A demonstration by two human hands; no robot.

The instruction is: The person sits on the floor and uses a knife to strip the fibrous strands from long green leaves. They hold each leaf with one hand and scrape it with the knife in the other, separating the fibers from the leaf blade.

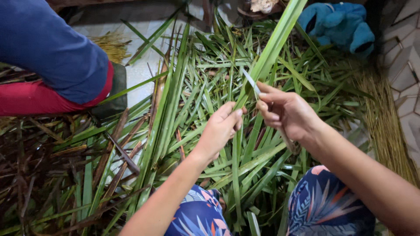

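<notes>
Floral-clad knees (323, 205) below, left hand (221, 129) pinches green leaf (273, 46); right hand (286, 111) grips thin blade (251, 81).

A long green palm leaf (271, 48) stands slanted, rising to the far edge of the floor, its lower end pinched between both hands. It's broad, glossy, folded along its midrib. A thin knife blade (250, 81), pale and narrow, lies against the leaf's left edge.

One head-worn camera is looking steeply down from close above the hands (258, 118), facing forward over a floor (144, 74) strewn with leaves.
</notes>
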